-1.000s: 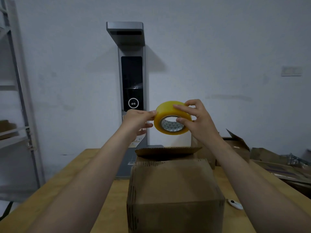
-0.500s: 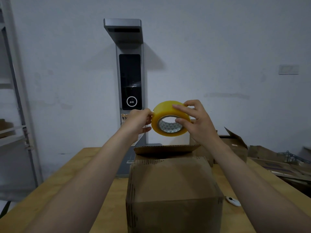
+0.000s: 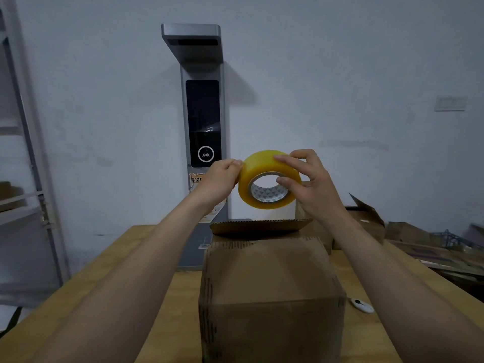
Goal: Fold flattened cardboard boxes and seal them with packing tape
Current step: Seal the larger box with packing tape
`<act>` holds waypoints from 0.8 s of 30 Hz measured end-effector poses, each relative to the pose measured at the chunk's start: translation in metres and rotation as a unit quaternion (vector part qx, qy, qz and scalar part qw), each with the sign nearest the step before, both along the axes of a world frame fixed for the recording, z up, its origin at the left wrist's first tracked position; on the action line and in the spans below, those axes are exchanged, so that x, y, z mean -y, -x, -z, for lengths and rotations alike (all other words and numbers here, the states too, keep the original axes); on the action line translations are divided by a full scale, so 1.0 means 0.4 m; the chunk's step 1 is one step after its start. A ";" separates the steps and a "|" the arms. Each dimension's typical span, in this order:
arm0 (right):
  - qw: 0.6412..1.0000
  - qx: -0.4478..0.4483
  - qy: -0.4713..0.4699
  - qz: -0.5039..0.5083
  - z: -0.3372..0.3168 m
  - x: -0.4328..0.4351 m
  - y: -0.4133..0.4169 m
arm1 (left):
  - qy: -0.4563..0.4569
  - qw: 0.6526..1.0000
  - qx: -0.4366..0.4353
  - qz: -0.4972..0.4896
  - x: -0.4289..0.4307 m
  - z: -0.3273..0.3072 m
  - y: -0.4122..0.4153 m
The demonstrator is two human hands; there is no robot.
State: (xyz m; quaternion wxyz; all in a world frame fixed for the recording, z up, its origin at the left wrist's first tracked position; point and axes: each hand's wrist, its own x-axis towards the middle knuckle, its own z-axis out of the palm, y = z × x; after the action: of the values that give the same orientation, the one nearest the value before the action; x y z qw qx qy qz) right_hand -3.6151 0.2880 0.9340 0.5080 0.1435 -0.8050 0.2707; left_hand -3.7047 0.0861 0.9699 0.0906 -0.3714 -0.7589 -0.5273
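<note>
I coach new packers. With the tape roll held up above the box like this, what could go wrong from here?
1. The left hand pinches at the edge of the tape roll, which sits in the grip of the right hand. No free tape shows, so the end may tear or split as it is picked loose.
2. The far flap of the box stands raised and neither hand steadies the box, so tape may go on over a gap.

Packing workshop, wooden workbench [image 3: 136, 260], metal shelving [image 3: 28, 158], flattened cardboard piles [image 3: 429, 247], bare white wall [image 3: 340, 74]
</note>
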 end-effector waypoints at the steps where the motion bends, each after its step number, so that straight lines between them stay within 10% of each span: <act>1: 1.000 -0.002 0.000 0.001 0.001 -0.001 -0.003 | 0.000 1.000 0.002 0.002 0.000 0.002 0.002; 18: 0.992 0.023 0.125 -0.012 0.009 0.014 -0.045 | -0.238 0.933 0.250 0.104 -0.009 0.018 -0.049; 24: 0.992 0.036 0.122 0.008 0.011 0.000 -0.059 | -0.080 0.990 0.092 0.070 0.037 0.031 -0.027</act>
State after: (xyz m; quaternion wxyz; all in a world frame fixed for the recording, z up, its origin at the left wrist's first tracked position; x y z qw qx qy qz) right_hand -3.5915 0.2879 0.9296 0.4950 0.0642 -0.7848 0.3674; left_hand -3.6940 0.0713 0.9575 0.0121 -0.3652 -0.6915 -0.6231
